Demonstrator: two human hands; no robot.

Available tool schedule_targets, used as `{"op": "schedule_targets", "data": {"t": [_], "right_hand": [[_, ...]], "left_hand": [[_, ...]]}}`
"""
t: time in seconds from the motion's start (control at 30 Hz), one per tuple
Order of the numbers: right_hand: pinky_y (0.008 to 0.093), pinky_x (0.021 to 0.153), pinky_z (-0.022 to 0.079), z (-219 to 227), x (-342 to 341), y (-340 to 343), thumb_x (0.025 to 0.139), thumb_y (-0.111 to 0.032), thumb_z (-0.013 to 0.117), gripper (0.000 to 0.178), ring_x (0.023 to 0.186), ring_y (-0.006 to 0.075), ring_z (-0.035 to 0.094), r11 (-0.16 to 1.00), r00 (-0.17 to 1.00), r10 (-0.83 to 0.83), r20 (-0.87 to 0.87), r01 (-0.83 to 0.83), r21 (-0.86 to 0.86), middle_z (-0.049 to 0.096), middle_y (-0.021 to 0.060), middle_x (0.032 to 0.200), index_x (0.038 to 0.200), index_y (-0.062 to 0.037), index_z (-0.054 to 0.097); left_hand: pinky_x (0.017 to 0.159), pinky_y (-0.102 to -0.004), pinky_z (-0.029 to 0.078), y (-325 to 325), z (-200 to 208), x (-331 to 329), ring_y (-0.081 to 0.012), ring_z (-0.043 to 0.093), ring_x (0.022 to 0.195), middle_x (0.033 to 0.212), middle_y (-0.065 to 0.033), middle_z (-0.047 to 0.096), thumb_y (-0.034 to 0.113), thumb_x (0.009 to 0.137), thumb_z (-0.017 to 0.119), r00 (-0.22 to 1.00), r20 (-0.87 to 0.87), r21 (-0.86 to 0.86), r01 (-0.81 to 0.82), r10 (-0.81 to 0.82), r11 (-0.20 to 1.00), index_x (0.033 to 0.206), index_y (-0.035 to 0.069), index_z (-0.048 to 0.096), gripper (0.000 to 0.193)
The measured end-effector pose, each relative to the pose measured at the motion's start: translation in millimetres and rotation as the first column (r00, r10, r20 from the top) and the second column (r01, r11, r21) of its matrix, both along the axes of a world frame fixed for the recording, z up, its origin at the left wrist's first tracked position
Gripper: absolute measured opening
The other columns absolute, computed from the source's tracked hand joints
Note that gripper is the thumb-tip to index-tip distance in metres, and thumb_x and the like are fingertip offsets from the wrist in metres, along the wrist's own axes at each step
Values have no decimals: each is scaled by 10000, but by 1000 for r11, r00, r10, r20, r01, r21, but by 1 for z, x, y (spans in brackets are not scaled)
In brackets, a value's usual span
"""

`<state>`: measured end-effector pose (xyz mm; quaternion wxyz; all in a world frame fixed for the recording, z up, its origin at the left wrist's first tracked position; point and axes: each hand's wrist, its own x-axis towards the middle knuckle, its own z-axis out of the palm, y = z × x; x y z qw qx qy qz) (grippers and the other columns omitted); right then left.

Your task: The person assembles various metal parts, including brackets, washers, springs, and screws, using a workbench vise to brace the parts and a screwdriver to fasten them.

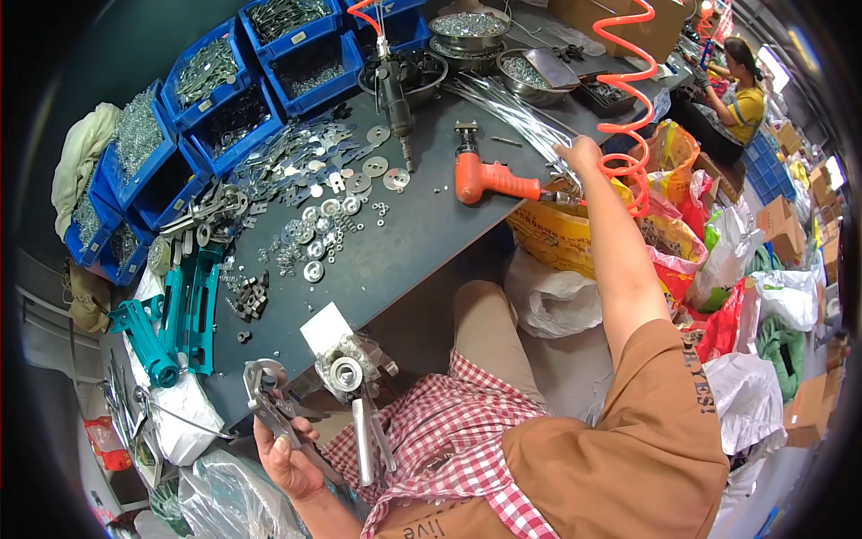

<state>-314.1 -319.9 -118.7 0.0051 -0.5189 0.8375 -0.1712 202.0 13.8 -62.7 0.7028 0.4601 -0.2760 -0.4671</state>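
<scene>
At lower left of the frame: your left hand (289, 460), pinching one grey metal bracket assembly (262, 393); just right of it, one ring-topped metal fixture (346, 374). Upper right of centre: your right hand (582, 154), at the near ends of a bundle of long thin metal rods (516, 112); cannot tell whether your grip is closed on them. Left of your right forearm: one orange pistol-shaped air tool (494, 180), lying on the dark workbench (395, 247). Upper left: blue parts bins (305, 97), holding small metal pieces

Parts bins (307, 103) and power tools (470, 178) show a workshop.
</scene>
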Motion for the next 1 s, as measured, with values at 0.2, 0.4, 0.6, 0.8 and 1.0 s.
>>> {"op": "schedule_targets", "data": {"t": [0.2, 0.4, 0.6, 0.8, 1.0], "right_hand": [[303, 755, 459, -13, -36, -17, 687, -249, 701, 324, 815, 176, 629, 920, 919, -90, 383, 224, -321, 665, 90, 882, 949, -65, 652], [314, 664, 475, 22, 24, 32, 766, -133, 589, 317, 715, 180, 603, 847, 637, 402, 658, 14, -531, 627, 67, 822, 1056, -7, 567], [287, 629, 460, 2, 131, 150, 860, -150, 517, 230, 695, 134, 533, 969, -643, 38, 765, -164, -186, 555, 40, 811, 1024, 10, 505], [168, 328, 202, 34, 229, 160, 925, -268, 438, 207, 391, 23, 229, 991, -831, 39, 555, -37, -126, 324, -57, 570, 795, -109, 470], [172, 378, 222, 52, 339, 192, 874, -217, 548, 209, 422, 19, 326, 739, -383, 47, 923, -608, -290, 447, -50, 579, 944, -27, 601]], "left_hand": [[612, -262, 524, -7, -1, -8, -173, 599, 768, 1251, -136, 440, 195, 684, 637, 999, -46, 4, 1, -1, 1000, 1278, 14, 368, 676], [569, -240, 516, -6, -6, -5, -190, 607, 785, 1251, -129, 434, 170, 672, 637, 1000, 1, 29, -20, 20, 999, 1306, 27, 328, 719], [513, -233, 514, -11, -7, 7, -242, 617, 801, 1253, -172, 424, 157, 656, 644, 992, -56, -16, 114, -115, 993, 1322, 28, 313, 755], [521, -251, 519, -37, 10, -1, -261, 625, 818, 1229, -171, 456, 160, 642, 660, 948, -12, -36, 319, -319, 947, 1323, 7, 312, 780], [534, -243, 519, -51, 14, 2, -250, 625, 820, 1192, -166, 477, 155, 642, 648, 880, -133, -49, 454, -456, 890, 1317, -8, 315, 770]]}}
